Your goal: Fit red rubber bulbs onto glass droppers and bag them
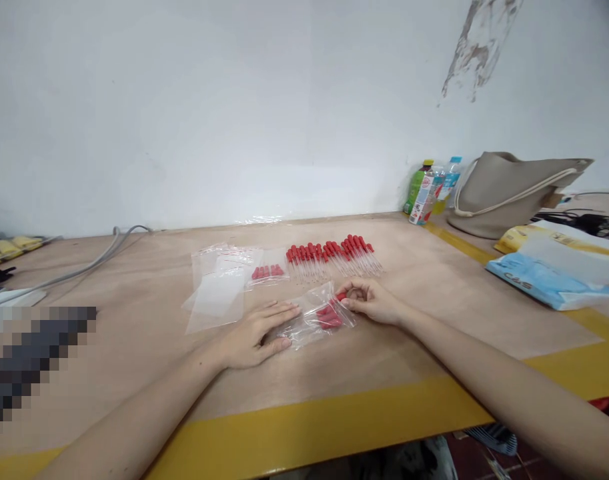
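Observation:
A clear zip bag (309,328) lies on the table in front of me, with several red-bulbed droppers (330,319) inside, their red ends toward the right. My left hand (257,335) rests flat on the bag's left part, fingers and thumb spread. At the bag's right end, my right hand (371,300) has thumb and fingers pinched by a red dropper bulb (341,297); the fingers partly hide it. Just behind, more red-bulbed droppers (351,253) with thin clear stems lie in rows. A second clear bag (268,272) with red bulbs showing lies left of them.
Flat clear bags (219,293) overlap left of centre. Grey cables (97,257) cross the far left. Bottles (424,193), a grey bag (517,190) and a blue tissue pack (549,280) stand or lie at right. Yellow tape (314,433) lines the front edge.

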Demonstrator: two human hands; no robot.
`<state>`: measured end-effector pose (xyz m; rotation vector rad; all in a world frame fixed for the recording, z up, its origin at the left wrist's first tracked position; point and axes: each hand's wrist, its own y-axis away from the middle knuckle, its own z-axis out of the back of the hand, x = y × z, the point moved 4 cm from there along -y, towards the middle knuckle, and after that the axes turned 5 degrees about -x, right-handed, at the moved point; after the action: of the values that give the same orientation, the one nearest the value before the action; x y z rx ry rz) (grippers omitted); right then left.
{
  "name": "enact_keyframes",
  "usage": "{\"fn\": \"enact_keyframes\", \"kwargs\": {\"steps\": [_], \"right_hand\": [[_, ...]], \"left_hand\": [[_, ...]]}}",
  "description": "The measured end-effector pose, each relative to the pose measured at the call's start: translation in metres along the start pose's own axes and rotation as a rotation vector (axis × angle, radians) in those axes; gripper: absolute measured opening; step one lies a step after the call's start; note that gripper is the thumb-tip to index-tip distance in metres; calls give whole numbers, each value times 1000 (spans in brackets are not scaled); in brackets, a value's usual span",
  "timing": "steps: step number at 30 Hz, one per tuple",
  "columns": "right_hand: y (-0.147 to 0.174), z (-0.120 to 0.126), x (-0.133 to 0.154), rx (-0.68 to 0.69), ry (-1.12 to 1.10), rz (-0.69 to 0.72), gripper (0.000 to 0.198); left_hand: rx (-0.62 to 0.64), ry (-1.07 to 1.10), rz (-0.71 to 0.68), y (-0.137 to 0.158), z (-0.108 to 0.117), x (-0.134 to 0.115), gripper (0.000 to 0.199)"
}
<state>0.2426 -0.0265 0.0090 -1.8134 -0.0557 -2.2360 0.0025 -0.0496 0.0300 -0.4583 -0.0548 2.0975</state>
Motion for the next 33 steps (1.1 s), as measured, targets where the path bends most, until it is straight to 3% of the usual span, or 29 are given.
{"fn": "enact_keyframes", "kwargs": {"steps": [10,18,24,26,29,33], "right_hand": [[-9,-5,2,83,106,116,28],[-18,-9,-15,-229,161,70,22],[-13,-13,-8,9,171,95,25],[-14,-6,-7,19,183,66,26],[-23,15,-3,-185,338,53,23],[-47,37,5,-453,725,64,12]], "left_hand": [[-5,3,-2,-1,-1,2,52],[-14,-5,-12,-1,-2,2,51],[-12,1,-6,-1,-1,1,51],[5,-6,-1,-1,-1,1,48],[25,-14,-4,-2,-1,0,43],[15,-14,-2,-2,-1,-1,43]]}}
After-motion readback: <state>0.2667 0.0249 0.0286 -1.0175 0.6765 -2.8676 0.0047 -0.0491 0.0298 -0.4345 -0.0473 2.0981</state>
